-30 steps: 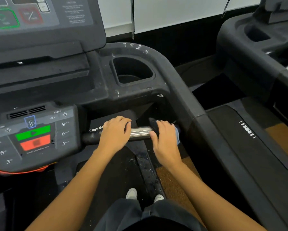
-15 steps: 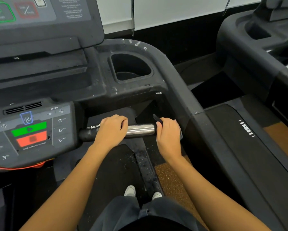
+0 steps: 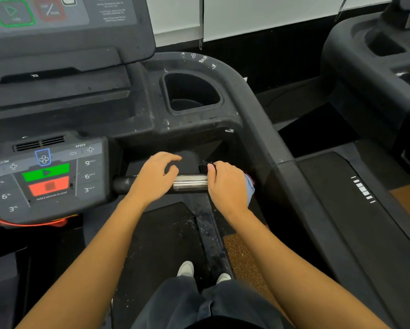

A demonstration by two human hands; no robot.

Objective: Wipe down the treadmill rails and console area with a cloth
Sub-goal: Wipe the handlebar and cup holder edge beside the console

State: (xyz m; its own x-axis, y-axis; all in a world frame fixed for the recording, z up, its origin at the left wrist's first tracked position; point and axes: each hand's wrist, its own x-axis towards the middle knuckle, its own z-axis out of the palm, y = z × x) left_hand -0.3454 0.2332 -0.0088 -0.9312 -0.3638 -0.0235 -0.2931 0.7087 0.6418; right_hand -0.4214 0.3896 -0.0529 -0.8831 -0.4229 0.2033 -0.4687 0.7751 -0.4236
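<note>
Steel-bright, the short chromed grip bar (image 3: 191, 182) runs crosswise just right of the grey keypad panel (image 3: 45, 176). At its right end the right hand (image 3: 227, 184) is closed around a pale blue cloth (image 3: 250, 187), wrapped on the bar. The left hand (image 3: 155, 178) rests over the left end, fingers loosened, holding nothing. Best to keep the cloth encircling the metal, twisting while sliding toward the panel, reaching the underside too.

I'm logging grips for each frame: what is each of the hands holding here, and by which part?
The right hand presses a bunched blue cloth around the handlebar's right end. The left hand rests on the bar, fingers lifted, gripping nothing.
</note>
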